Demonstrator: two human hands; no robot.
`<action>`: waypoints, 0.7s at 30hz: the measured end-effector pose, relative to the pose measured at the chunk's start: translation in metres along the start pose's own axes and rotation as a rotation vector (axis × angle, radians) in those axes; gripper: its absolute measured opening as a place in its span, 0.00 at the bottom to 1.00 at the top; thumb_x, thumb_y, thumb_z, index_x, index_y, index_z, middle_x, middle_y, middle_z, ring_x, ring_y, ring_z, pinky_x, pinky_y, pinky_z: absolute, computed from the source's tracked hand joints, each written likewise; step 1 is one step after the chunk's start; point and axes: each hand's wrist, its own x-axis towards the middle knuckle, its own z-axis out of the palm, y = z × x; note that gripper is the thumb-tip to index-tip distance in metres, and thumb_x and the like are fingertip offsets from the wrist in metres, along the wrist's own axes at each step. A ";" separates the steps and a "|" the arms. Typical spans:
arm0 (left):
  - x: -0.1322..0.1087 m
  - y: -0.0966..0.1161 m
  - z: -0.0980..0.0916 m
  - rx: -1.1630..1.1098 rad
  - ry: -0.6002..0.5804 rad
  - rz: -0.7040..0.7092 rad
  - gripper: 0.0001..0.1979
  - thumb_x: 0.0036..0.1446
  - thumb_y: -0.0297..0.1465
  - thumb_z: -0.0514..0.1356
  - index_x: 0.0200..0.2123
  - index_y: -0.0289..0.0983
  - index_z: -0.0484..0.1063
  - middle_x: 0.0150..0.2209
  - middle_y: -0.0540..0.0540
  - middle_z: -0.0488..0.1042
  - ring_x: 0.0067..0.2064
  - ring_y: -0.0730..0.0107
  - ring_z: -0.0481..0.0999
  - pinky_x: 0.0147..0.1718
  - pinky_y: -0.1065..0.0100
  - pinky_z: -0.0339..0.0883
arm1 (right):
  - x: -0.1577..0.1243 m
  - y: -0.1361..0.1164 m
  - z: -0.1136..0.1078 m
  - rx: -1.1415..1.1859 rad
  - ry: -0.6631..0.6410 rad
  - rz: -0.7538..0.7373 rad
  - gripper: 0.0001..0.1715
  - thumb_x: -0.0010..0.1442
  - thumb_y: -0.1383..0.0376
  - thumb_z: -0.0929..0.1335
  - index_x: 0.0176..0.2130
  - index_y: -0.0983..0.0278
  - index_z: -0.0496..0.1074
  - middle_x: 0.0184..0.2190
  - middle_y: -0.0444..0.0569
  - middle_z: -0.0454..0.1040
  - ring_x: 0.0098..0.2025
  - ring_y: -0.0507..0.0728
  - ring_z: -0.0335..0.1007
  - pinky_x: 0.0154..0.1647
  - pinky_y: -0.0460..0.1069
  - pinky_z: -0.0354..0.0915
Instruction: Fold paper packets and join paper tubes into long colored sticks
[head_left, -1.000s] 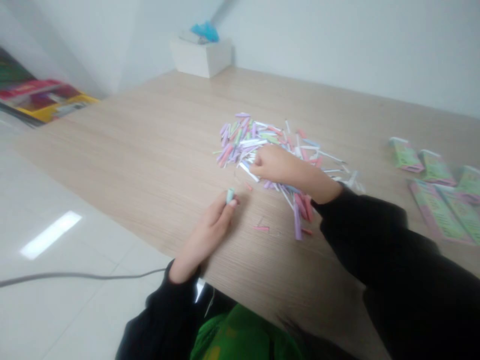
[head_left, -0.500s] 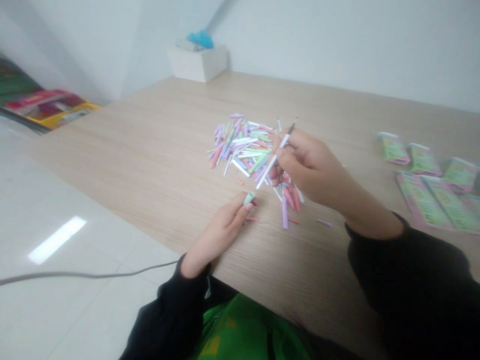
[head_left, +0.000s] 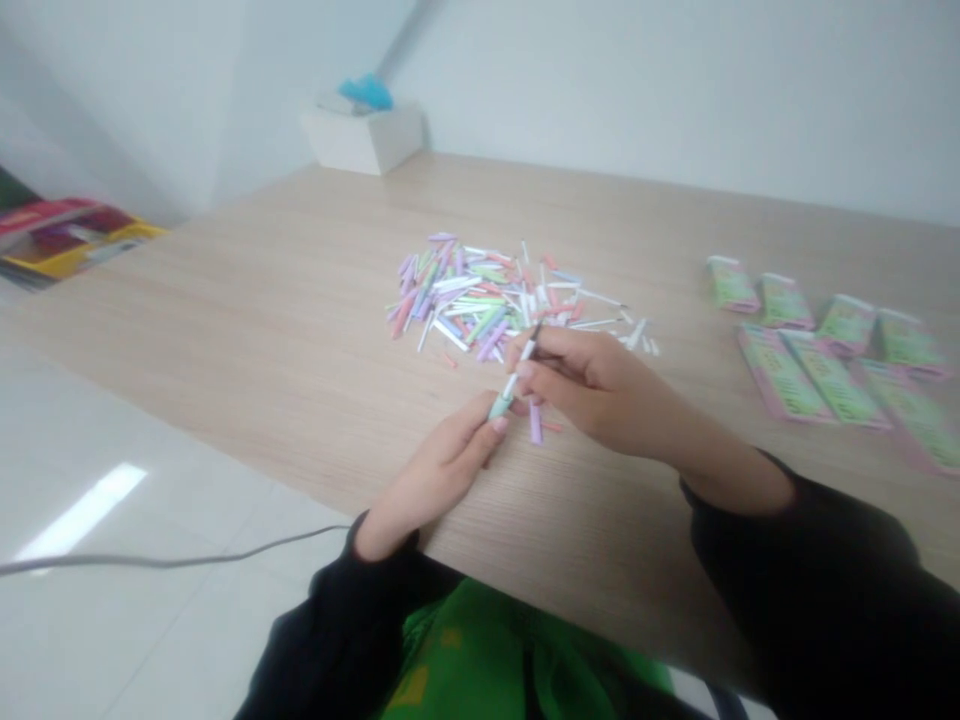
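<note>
My left hand (head_left: pixel 446 465) is closed around a short pale green pen barrel (head_left: pixel 498 407), its end showing between thumb and finger. My right hand (head_left: pixel 592 385) pinches a thin white pen refill (head_left: pixel 513 383) with a dark tip (head_left: pixel 535 334) pointing up and away. The refill's lower end meets the open end of the barrel; how deep it sits inside cannot be made out. Just beyond both hands lies a pile of pastel tubes and white sticks (head_left: pixel 457 290). A purple tube (head_left: pixel 535 424) rests beside my right fingers.
Several green and pink boxes (head_left: pixel 810 385) lie in rows on the right of the wooden table (head_left: pixel 247 300). A white box (head_left: pixel 360 140) with a blue item (head_left: pixel 366 92) on top stands at the back left. A cable (head_left: pixel 187 560) runs across the lower left.
My right hand has come down and left, bringing the refill to the end of the barrel. My left hand still holds the barrel. The view has shifted to the right.
</note>
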 end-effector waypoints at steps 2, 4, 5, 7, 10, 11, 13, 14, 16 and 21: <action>0.000 -0.001 0.003 -0.066 -0.017 0.031 0.16 0.74 0.42 0.50 0.50 0.38 0.70 0.31 0.52 0.63 0.32 0.68 0.64 0.36 0.66 0.62 | -0.005 0.001 -0.003 0.111 -0.012 0.031 0.07 0.65 0.67 0.64 0.35 0.63 0.69 0.25 0.42 0.72 0.27 0.51 0.69 0.28 0.47 0.63; 0.001 -0.003 0.007 -0.124 -0.036 0.061 0.17 0.74 0.43 0.51 0.52 0.38 0.70 0.30 0.52 0.61 0.31 0.69 0.62 0.34 0.66 0.60 | -0.009 0.002 -0.005 0.157 -0.023 0.037 0.06 0.65 0.66 0.65 0.35 0.63 0.70 0.25 0.42 0.73 0.26 0.51 0.70 0.28 0.46 0.64; 0.001 -0.004 0.009 -0.142 -0.039 0.068 0.17 0.73 0.44 0.52 0.53 0.39 0.70 0.30 0.52 0.60 0.30 0.69 0.61 0.34 0.66 0.59 | -0.011 0.003 -0.005 0.168 -0.024 0.035 0.06 0.65 0.66 0.66 0.34 0.63 0.70 0.25 0.43 0.73 0.27 0.51 0.70 0.27 0.46 0.65; 0.002 -0.006 0.014 -0.168 -0.030 0.075 0.17 0.73 0.44 0.53 0.53 0.39 0.71 0.29 0.53 0.59 0.29 0.70 0.59 0.32 0.67 0.58 | -0.014 0.004 -0.006 0.179 -0.030 0.038 0.07 0.65 0.66 0.66 0.34 0.64 0.70 0.26 0.44 0.74 0.27 0.51 0.71 0.28 0.46 0.66; 0.002 -0.007 0.019 -0.219 -0.022 0.083 0.17 0.74 0.44 0.52 0.52 0.40 0.73 0.28 0.53 0.59 0.28 0.71 0.58 0.32 0.67 0.58 | -0.019 0.004 -0.008 0.189 -0.055 0.047 0.09 0.66 0.66 0.66 0.33 0.64 0.71 0.27 0.44 0.75 0.26 0.50 0.70 0.28 0.46 0.66; 0.003 -0.007 0.019 -0.227 -0.024 0.091 0.17 0.74 0.44 0.51 0.51 0.40 0.73 0.28 0.53 0.59 0.28 0.71 0.58 0.33 0.67 0.59 | -0.021 0.003 -0.009 0.186 -0.060 0.044 0.09 0.66 0.66 0.65 0.33 0.64 0.71 0.27 0.44 0.75 0.27 0.50 0.71 0.29 0.46 0.67; 0.004 -0.005 0.018 -0.212 -0.035 0.113 0.17 0.74 0.44 0.52 0.51 0.40 0.74 0.28 0.53 0.59 0.28 0.71 0.58 0.34 0.67 0.60 | -0.023 0.000 -0.013 0.167 -0.059 0.021 0.10 0.67 0.67 0.65 0.34 0.64 0.72 0.28 0.44 0.75 0.28 0.50 0.72 0.30 0.46 0.67; 0.005 -0.003 0.017 -0.194 -0.043 0.127 0.17 0.73 0.44 0.53 0.50 0.40 0.74 0.28 0.53 0.60 0.29 0.70 0.58 0.36 0.67 0.61 | -0.024 -0.002 -0.015 0.144 -0.058 -0.002 0.09 0.67 0.67 0.64 0.34 0.64 0.73 0.28 0.44 0.75 0.29 0.51 0.72 0.31 0.46 0.68; 0.006 -0.001 0.015 -0.160 -0.063 0.145 0.16 0.73 0.44 0.54 0.49 0.40 0.75 0.28 0.53 0.60 0.30 0.70 0.60 0.40 0.67 0.64 | -0.026 -0.006 -0.018 0.072 -0.062 -0.066 0.09 0.67 0.69 0.64 0.35 0.64 0.73 0.29 0.45 0.75 0.31 0.51 0.73 0.33 0.47 0.67; 0.005 -0.002 0.017 -0.122 -0.037 0.107 0.18 0.72 0.45 0.53 0.43 0.39 0.75 0.28 0.51 0.63 0.37 0.65 0.69 0.48 0.63 0.67 | -0.029 -0.007 -0.015 -0.069 -0.043 -0.116 0.10 0.66 0.71 0.64 0.35 0.65 0.74 0.29 0.45 0.76 0.32 0.52 0.70 0.35 0.48 0.64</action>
